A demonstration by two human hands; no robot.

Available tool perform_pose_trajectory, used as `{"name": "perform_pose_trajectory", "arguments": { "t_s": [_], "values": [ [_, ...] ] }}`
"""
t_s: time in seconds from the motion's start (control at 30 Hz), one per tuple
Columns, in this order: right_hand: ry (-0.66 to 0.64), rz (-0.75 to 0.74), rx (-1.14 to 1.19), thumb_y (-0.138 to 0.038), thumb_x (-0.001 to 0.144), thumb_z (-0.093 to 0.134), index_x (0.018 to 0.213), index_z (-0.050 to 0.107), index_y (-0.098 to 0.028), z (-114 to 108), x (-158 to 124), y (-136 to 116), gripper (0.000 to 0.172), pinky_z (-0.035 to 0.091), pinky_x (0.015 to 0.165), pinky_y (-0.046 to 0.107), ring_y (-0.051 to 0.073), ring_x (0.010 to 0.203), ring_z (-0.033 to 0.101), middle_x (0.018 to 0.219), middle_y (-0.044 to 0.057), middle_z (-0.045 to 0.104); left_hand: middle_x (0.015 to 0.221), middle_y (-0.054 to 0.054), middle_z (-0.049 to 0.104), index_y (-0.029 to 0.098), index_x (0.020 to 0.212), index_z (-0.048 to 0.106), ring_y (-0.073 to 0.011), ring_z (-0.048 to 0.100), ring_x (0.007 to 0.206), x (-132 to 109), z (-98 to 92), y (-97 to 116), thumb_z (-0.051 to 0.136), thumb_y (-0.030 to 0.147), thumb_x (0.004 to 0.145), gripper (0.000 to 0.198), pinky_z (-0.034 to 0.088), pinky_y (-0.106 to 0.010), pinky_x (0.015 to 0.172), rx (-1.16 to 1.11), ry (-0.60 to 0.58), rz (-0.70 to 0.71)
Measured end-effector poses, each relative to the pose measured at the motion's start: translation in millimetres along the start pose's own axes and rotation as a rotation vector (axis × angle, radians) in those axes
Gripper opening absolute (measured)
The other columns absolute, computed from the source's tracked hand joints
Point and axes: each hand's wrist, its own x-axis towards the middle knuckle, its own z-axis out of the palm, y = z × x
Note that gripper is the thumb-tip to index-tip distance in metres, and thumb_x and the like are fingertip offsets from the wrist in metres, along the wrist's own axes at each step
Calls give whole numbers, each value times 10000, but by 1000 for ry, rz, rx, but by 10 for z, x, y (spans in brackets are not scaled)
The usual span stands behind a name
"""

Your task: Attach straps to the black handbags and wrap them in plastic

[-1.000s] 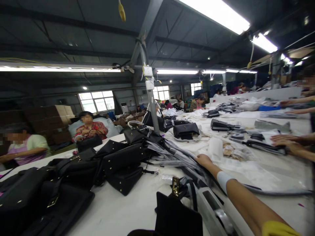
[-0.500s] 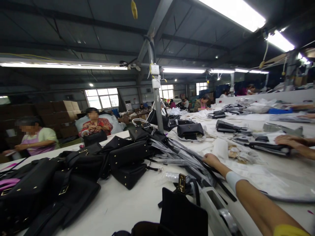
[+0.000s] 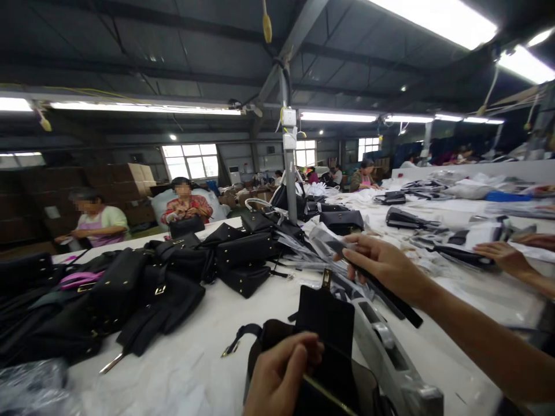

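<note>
My left hand is closed round the top edge of a black handbag at the bottom centre. The bag's flap stands up, with a gold clasp at its top. My right hand is raised over the white table, fingers pinched on a black strap in a clear plastic sleeve. The strap runs down to the right. More sleeved straps lie fanned just beyond that hand.
A heap of black handbags covers the table's left half. A grey tape dispenser sits right of my bag. Another person's hand rests at the right edge. Several seated workers are behind; a steel post rises mid-table.
My right hand lifted a sleeved strap off the pile and drew it toward me. My left hand came into view gripping the black bag. The camera tilted down and left.
</note>
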Motion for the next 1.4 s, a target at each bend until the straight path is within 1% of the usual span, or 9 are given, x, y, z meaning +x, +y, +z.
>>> {"name": "perform_pose_trajectory", "arguments": {
  "t_s": [0.1,0.2,0.33,0.5,0.77,0.9,1.07,1.23,1.4],
  "values": [
    [-107,50,62,-578,874,624,1201,582,-208,361,-610,-222,496,514,435,251,167,516,655,684,29,717,1135,-189,742,101,1251,643,-271,723,1020,229,47,193,381,660,954,685,556,-393,914,-643,-34,-324],
    [-195,170,107,-586,890,594,1255,591,-227,648,-1042,-183,511,498,402,238,149,482,644,753,47,741,1143,-170,738,85,1197,665,-243,714,1034,281,21,375,460,595,963,597,533,-361,959,-906,-45,-342],
    [-240,265,241,-600,876,607,1328,565,-196,828,-1340,-48,608,546,482,233,150,596,691,925,93,755,1072,-102,765,109,1090,701,-185,722,968,136,-76,477,667,296,924,252,554,-250,868,-857,98,-245],
    [-284,350,308,-646,812,652,1393,534,-166,901,-1519,72,763,580,517,264,176,633,708,917,112,760,1097,-124,766,89,1092,703,-191,729,972,-36,-277,465,667,240,923,230,575,-240,844,-767,306,-169],
    [-312,396,281,-647,798,658,1450,504,-158,950,-1659,266,830,560,484,238,158,542,672,740,80,767,1005,-117,790,73,1027,716,-147,747,894,-150,-747,366,576,136,969,164,600,-223,829,-763,543,-179],
    [-321,399,289,-652,783,666,1463,488,-150,952,-1692,292,863,546,469,223,168,587,686,818,97,777,957,-107,793,75,975,709,-135,753,824,-200,-830,306,578,100,958,134,620,-215,763,-774,626,-192],
    [-307,379,236,-595,817,657,1467,476,-107,938,-1691,264,833,532,488,207,184,632,697,677,66,746,979,-121,788,79,969,711,-141,755,808,-233,-831,292,596,106,946,121,625,-224,758,-782,619,-199],
    [-285,390,221,-571,839,644,1461,495,-132,997,-1692,250,776,519,484,219,154,547,656,694,71,762,974,-106,782,95,957,710,-138,743,832,-291,-779,306,648,113,912,78,611,-222,774,-760,606,-193],
    [-288,315,329,-550,837,688,1394,576,-158,1200,-1635,103,690,554,580,268,184,663,701,874,106,786,973,-96,741,88,1062,685,-148,707,880,-435,-405,387,736,234,861,253,579,-223,795,-695,334,-229]
  ]
}}
